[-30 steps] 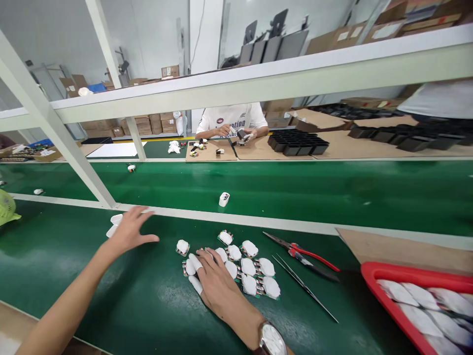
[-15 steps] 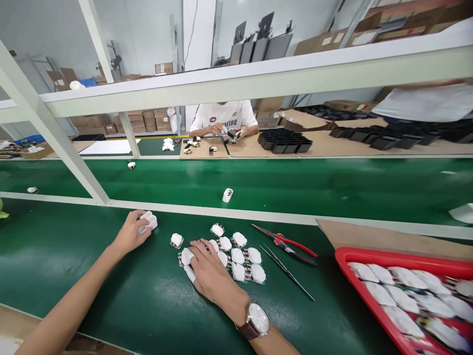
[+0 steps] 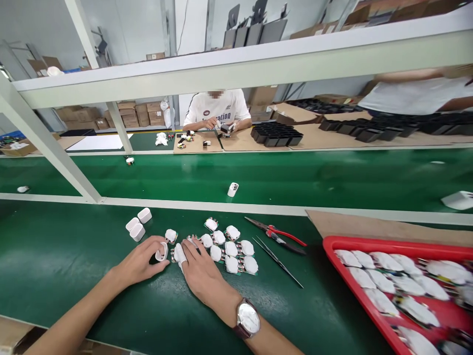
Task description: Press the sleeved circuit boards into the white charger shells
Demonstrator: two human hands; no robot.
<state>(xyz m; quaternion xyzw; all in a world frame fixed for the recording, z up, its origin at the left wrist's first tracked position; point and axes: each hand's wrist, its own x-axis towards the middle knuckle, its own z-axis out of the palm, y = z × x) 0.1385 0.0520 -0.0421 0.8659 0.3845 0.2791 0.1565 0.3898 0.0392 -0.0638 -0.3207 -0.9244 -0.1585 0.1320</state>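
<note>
My left hand is closed around a small white plastic shell and holds it just above the green bench. My right hand, with white finger cots and a wristwatch, lies on a cluster of several small white-capped circuit boards, its fingers pressed on the leftmost ones. Three more white shells sit on the mat behind my left hand.
Red-handled cutters and tweezers lie right of the boards. A red tray of white-wrapped parts is at the right, on cardboard. A white part rides the green conveyor. Across it a person works beside black trays.
My left hand reached to the white shells at the back, took one and brought it over beside my right hand. My right hand stayed on the boards.
</note>
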